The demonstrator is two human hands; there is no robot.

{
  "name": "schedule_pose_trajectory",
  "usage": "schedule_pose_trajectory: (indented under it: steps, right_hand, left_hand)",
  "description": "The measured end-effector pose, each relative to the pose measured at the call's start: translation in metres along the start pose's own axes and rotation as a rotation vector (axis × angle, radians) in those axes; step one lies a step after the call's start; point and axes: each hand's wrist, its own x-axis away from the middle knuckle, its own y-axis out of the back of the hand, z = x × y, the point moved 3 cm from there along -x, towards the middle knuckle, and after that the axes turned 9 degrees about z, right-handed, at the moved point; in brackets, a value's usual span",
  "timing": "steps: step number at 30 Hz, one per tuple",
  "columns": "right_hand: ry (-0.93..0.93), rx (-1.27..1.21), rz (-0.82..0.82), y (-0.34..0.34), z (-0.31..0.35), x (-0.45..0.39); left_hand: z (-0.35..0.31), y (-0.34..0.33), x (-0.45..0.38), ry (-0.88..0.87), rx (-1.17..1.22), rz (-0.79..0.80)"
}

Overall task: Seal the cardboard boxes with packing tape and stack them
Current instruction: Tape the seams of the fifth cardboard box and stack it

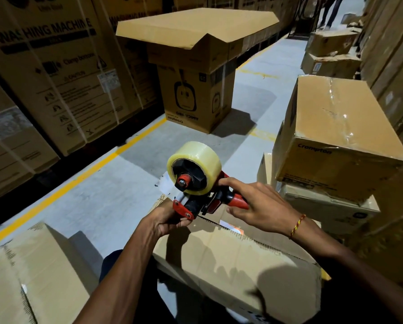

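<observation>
While you hold the tape gun (197,195) over the far end of the box (238,256) in front of you, the sealing step looks barely begun: no tape shows along the seam on top of that box. Your right hand (256,202) is wrapped round the red handle, thumb underneath. Your left hand (170,222) curls at the gun's front end, fingers round the red blade guard; whether it also pinches the loose tape end you cannot tell from here. The clear roll (194,167) sits on top of the gun and looks nearly full.

Left of the box lies a second carton (32,272) with its flaps shut, and no tape is plain on it. Right of the box, just past your right wrist, stands a stack (331,174); its top carton already carries a shiny strip of tape along its lid, so some boxes appear finished.

Your next move, as far as one can judge, calls for sticking the tape end over the far edge of the box, then drawing the gun back toward you along the seam with steady downward pressure, keeping it centred.

Beyond the box, across bare floor, an upright carton (195,97) stands with a larger open one (195,31) upturned on it. Left of that runs a yellow line (97,164) and a wall of washing-machine cartons (50,73).
</observation>
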Motion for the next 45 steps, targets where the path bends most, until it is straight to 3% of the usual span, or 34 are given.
schedule_pose_trajectory:
  steps: [8,13,18,22,25,27,35,45]
  right_hand:
    - [-0.02,0.029,-0.017,0.001,-0.005,0.006]
    - [-0.016,0.068,0.022,-0.002,-0.001,0.006]
    - [0.024,0.053,0.071,-0.009,0.0,0.002]
    - [0.036,0.074,0.088,-0.004,-0.006,0.004]
    - [0.015,0.086,0.114,-0.003,-0.023,0.011]
    - [-0.005,0.04,0.14,-0.011,-0.032,0.011]
    - [-0.034,-0.072,0.146,-0.062,-0.052,-0.015]
    - [-0.095,-0.073,0.17,-0.092,-0.058,-0.037]
  left_hand:
    - [-0.012,0.0,0.007,-0.058,-0.107,-0.026]
    - [-0.018,-0.016,0.01,-0.193,0.042,0.01]
    - [-0.025,-0.016,0.017,-0.279,-0.195,-0.009]
    - [-0.033,0.028,0.008,-0.247,-0.536,-0.269]
    - [-0.042,0.076,0.001,-0.237,-0.505,-0.362]
    - [-0.044,0.087,-0.001,-0.245,-0.552,-0.339]
    - [-0.038,0.109,-0.04,-0.261,-0.853,-0.492]
    - [-0.036,0.112,-0.059,-0.319,-1.079,-0.519]
